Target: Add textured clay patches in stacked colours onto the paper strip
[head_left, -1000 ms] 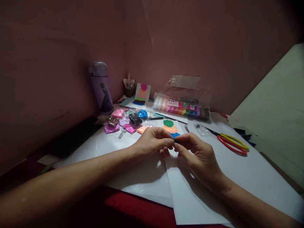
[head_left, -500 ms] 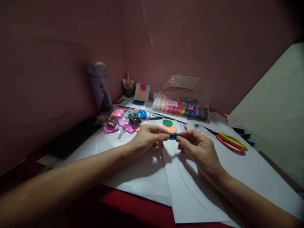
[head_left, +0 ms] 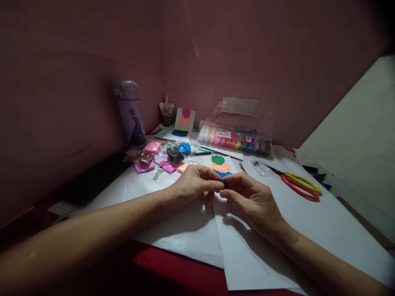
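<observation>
My left hand (head_left: 196, 183) and my right hand (head_left: 251, 197) meet fingertip to fingertip over white paper sheets (head_left: 191, 230), both pinching a small dark piece of clay (head_left: 224, 184) between them. Most of that piece is hidden by the fingers. Just behind the hands lies a white card (head_left: 230, 162) with green, orange and blue clay shapes pressed on it.
Small bags of coloured clay (head_left: 165, 156) lie at the back left beside a purple bottle (head_left: 131, 113). A clear pack of clay sticks (head_left: 236, 137) stands by the wall. Red-and-yellow-handled scissors (head_left: 298, 183) lie at the right. A second clay card (head_left: 184, 121) leans on the wall.
The hands pulled the dark clay apart a little half a second ago; now the fingertips have come together again and sit slightly lower, squeezing it.
</observation>
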Motion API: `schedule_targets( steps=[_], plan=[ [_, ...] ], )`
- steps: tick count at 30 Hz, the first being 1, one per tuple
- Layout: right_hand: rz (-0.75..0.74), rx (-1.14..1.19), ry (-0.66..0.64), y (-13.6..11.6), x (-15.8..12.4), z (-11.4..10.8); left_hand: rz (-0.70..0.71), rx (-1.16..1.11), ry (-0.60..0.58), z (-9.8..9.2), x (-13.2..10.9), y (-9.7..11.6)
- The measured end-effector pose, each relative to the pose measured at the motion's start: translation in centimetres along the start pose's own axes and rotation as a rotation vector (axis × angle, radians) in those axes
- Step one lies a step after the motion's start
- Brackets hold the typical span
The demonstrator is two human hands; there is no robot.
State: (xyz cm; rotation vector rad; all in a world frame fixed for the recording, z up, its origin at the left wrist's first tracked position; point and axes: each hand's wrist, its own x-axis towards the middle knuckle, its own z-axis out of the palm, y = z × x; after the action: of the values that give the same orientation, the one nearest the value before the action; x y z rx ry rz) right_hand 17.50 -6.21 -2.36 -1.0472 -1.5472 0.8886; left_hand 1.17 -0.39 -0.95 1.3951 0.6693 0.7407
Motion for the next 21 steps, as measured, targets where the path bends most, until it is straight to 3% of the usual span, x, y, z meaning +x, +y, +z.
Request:
schedule_targets(
  steps=[11,16,21],
  plan=[
    [-0.023,-0.052,0.064,-0.08,0.13,-0.14,0.019,-0.014,-0.068,0.01,0.04,0.16],
    [0.019,-0.031,0.109,-0.13,0.29,-0.11,-0.008,0.026,0.041,0.57,0.03,0.68],
    [0.097,0.093,0.287,0.32,0.87,-0.63,0.032,0.005,0.168,0.45,0.3,0.5]
  ],
)
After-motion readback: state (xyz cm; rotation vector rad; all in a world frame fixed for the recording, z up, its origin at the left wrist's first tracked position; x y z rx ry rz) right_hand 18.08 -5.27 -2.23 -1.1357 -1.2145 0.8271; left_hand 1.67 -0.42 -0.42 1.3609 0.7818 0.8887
